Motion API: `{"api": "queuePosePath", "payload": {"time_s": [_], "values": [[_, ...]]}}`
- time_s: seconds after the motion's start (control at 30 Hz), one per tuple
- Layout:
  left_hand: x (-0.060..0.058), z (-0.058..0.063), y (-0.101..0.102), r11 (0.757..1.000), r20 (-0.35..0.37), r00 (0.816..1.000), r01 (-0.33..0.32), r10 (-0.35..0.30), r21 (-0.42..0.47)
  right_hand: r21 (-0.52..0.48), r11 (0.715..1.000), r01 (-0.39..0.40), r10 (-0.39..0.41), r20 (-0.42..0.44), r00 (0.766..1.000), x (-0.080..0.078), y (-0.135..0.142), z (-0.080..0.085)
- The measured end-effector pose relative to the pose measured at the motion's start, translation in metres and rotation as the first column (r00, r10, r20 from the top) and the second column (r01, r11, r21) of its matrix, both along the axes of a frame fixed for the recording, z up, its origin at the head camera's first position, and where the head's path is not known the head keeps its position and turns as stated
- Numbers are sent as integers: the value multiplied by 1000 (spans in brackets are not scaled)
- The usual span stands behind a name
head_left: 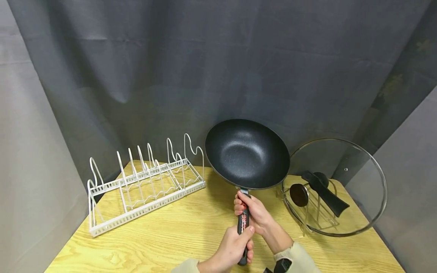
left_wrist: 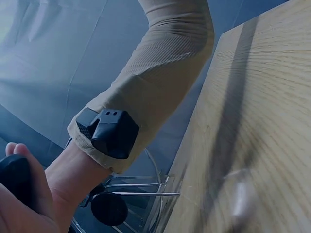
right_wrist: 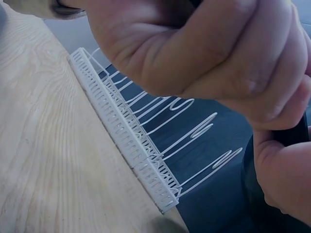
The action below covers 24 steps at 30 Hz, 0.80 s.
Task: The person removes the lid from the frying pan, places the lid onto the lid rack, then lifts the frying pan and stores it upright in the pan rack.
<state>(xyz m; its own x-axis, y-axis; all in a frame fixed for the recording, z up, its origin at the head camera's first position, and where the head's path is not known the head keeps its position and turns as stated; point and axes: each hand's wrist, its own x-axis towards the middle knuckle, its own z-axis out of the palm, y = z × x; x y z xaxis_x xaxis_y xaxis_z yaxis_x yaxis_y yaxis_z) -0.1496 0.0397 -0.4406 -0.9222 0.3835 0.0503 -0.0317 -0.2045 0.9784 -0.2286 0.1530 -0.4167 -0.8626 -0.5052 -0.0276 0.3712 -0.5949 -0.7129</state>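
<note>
A curtain [head_left: 218, 68] backs the counter [head_left: 153, 242]. The pan [head_left: 247, 151] is held toward 12 o'clock, handle [head_left: 243, 220] toward 6; left grip [head_left: 233, 244] clamps its lower end, right grip [head_left: 257, 215] its upper, likely for balance.

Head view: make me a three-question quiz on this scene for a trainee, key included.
1. In the head view, which hand grips the handle of the black pan higher up?
2. In that view, the white rack stands where? A: right of the pan. B: left of the pan. C: under the pan.
3. True or false: one hand holds the glass lid.

Key: 1. The right hand. 2. B. 3. False.
</note>
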Motion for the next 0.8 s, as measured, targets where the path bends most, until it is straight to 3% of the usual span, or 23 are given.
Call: {"api": "queuePosePath", "payload": {"time_s": [0.17, 0.33, 0.53, 0.8], "values": [[-5, 5, -1, 999, -6, 1000, 23, -23, 39, -20, 999, -28, 28, -10, 1000, -3, -1, 7], [-5, 8, -2, 991, 39, 998, 39, -45, 127, -86, 992, -93, 91, -30, 995, -6, -1, 11], [-4, 9, -4, 972, 48, 993, 93, -106, 218, -177, 963, -201, 189, -81, 979, -9, 1, 10], [-6, 7, -6, 957, 29, 988, 141, -153, 254, -229, 926, -299, 262, -181, 948, -16, -2, 6]]}}
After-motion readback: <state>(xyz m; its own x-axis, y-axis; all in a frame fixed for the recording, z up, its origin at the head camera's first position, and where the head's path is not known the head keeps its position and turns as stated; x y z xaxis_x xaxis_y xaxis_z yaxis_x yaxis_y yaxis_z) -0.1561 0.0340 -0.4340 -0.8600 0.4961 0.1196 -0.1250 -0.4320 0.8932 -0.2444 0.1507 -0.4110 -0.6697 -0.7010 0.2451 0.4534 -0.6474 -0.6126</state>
